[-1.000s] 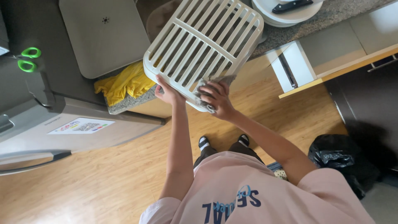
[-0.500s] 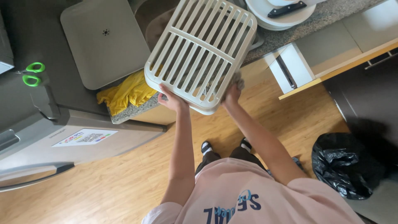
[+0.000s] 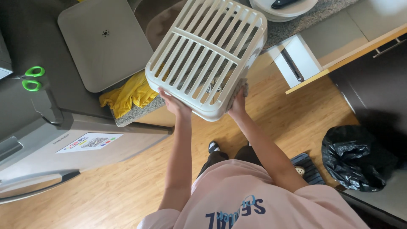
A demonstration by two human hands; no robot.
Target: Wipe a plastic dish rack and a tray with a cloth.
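Observation:
A cream slatted plastic dish rack (image 3: 207, 57) is held up, tilted, above the granite counter edge and the sink behind it. My left hand (image 3: 174, 105) grips its near rim at the left from below. At the rim's right corner, my right hand (image 3: 238, 105) presses a grey cloth (image 3: 236, 90) against the rack. Both arms reach forward from my pink shirt.
A beige square tray (image 3: 106, 42) lies on the dark counter, with a yellow cloth (image 3: 127, 95) below it and green-handled scissors (image 3: 32, 78) at the left. White plates (image 3: 280, 10), an open drawer (image 3: 296, 59), a black rubbish bag (image 3: 356, 157) and a steel appliance door (image 3: 63, 161) surround me.
The rack has shifted a little away from me. My right hand slid off the slats down to the near rim with the cloth; my left hand stayed under the rim.

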